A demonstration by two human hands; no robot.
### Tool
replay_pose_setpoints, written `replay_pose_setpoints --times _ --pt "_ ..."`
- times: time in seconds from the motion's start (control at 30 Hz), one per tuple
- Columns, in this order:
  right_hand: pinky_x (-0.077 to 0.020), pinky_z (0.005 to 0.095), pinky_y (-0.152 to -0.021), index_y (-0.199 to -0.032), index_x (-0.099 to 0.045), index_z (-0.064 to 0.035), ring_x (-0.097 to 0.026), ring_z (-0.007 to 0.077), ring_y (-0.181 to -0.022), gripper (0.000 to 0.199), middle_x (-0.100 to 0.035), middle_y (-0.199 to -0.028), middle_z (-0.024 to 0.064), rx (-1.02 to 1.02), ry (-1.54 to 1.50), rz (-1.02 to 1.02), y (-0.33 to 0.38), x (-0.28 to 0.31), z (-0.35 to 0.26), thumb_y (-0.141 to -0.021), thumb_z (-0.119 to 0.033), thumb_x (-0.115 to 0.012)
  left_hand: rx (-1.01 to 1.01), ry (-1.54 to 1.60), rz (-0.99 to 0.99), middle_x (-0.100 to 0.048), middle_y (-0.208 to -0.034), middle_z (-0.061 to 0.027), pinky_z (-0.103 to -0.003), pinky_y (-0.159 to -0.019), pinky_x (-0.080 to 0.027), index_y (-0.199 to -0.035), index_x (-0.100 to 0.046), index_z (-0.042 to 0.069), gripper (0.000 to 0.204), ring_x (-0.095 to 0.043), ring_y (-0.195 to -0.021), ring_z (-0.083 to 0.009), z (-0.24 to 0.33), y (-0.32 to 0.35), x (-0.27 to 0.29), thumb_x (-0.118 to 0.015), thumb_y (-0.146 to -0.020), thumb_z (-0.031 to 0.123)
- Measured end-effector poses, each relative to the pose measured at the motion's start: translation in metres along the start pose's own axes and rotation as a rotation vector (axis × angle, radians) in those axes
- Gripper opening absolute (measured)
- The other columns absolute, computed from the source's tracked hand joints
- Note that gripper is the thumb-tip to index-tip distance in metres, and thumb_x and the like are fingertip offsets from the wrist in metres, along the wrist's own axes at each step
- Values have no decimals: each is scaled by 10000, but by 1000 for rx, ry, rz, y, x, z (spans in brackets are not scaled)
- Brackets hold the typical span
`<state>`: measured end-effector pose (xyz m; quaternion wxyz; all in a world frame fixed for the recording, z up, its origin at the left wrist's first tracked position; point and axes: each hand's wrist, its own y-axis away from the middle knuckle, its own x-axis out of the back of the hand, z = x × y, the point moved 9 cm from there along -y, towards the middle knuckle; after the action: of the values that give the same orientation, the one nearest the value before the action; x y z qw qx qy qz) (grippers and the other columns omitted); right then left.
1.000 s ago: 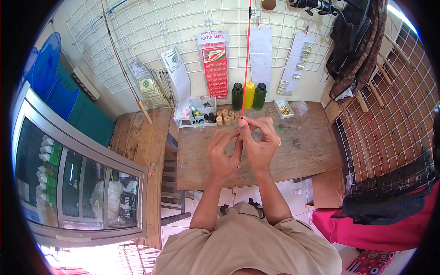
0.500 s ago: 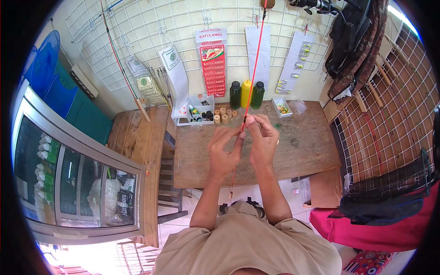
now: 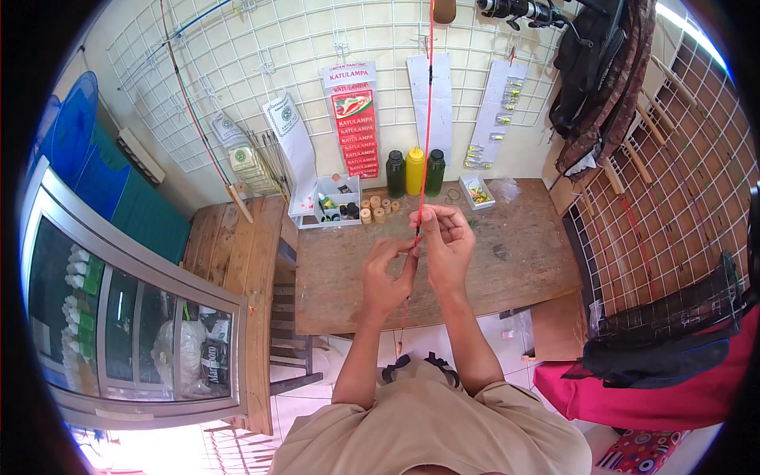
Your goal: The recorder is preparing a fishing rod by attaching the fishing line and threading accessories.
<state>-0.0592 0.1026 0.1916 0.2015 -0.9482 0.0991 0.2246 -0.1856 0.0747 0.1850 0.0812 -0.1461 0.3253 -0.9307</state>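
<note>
I've got, from afar, L hand (image 3: 387, 279) & R hand (image 3: 449, 252) each thumb-to-finger pinching the thin red rod (image 3: 429, 119) above the wooden table (image 3: 514, 257), looks v. light, whippy, prob. smooth, snappable if overbent, so best hold's approx. there, either side of the dark band (image 3: 418, 231).

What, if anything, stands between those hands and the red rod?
Nothing visible: the left hand and right hand both pinch the red rod directly; the yellow bottle stands beyond it, not in between.

Thin red rod (image 3: 428, 119) w/ blk bands – held mid-air, near-vert. in view – upper end cut off.
</note>
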Motion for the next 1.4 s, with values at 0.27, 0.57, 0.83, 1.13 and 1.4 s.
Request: replay_pose_setpoints --times 0.27,0.57,0.83,1.13,1.4 --pt "-483 193 -532 -954 -506 -15 -624 114 -752 133 -659 -877 114 19 -55 -53 11 -6 -3 -928 -125 -576 67 -8 -11 -655 -813 -105 -314 -629 -471 -913 -672 25 192 -604 -743 -248 -9 14 -4 -651 -729 -28" --pt "-489 238 -685 -962 -517 18 -601 117 -748 69 -629 -843 99 70 15 -58 32 9 5 -922 -27 -549 203 179 -18 -679 -996 -99 -305 -732 -491 -1092 -637 50 291 -619 -942 -198 -3 21 6 -632 -802 32" --pt "-489 249 -702 -933 -507 11 -606 126 -733 57 -635 -833 100 43 88 -47 50 20 20 -924 -28 -547 83 117 88 -680 -998 -97 -279 -764 -480 -1155 -620 31 300 -616 -919 -151 35 -24 18 -635 -882 154" --pt "-472 238 -680 -926 -531 16 -591 109 -716 52 -631 -808 82 30 139 -36 55 28 19 -915 -25 -560 47 219 139 -689 -889 -69 -214 -663 -455 -1077 -664 14 270 -596 -724 -70 50 -50 20 -697 -844 146" --pt "-459 238 -761 -915 -557 13 -592 107 -808 103 -642 -833 73 72 188 -89 41 17 10 -907 -79 -601 28 159 113 -697 -857 -75 -196 -649 -459 -1008 -674 -15 198 -595 -705 -61 46 -61 24 -685 -849 103"
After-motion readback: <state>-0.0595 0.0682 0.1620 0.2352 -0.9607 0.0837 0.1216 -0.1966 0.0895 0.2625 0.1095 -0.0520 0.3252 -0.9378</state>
